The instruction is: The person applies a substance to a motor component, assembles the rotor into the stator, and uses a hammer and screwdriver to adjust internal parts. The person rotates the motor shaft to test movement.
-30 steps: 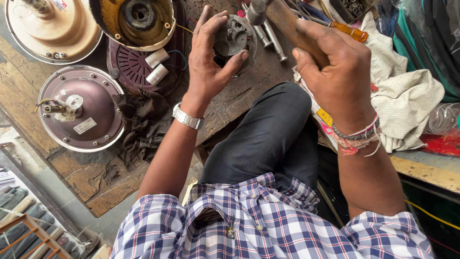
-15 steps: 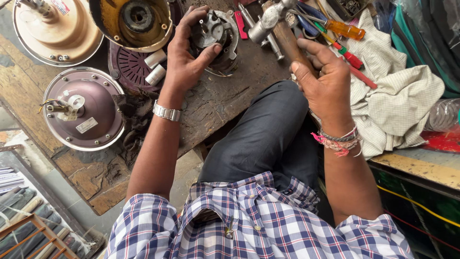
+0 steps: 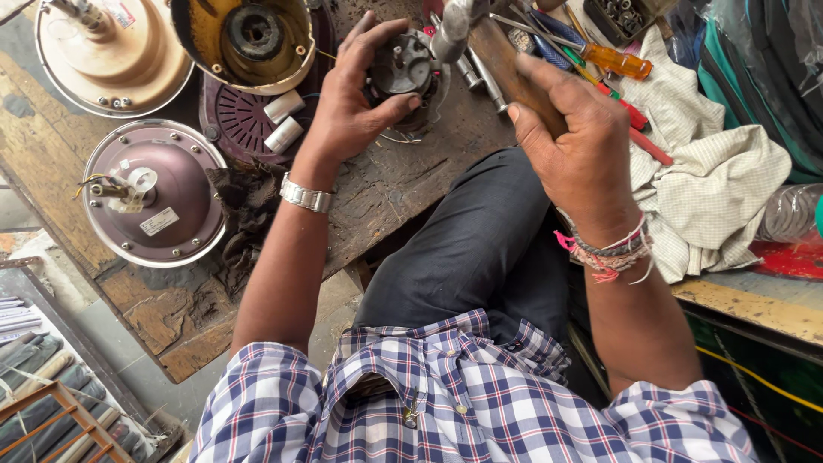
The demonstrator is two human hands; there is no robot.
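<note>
Since the earlier frame, both hands have drawn nearer together over the motor part, and the hammer head has swung left until it hangs just over it. Largest in view, the worn wooden workbench carries everything. At its far left sits a cream round housing, with a maroon domed cover nearer and a yellow-lined bowl housing at the far middle. A checked cloth lies at right. The hammer is grasped by its wooden handle in the clenched right hand. The left hand clasps the small dark motor part, which rests on the bench at the far middle. An orange-handled screwdriver lies far right of the hammer.
</note>
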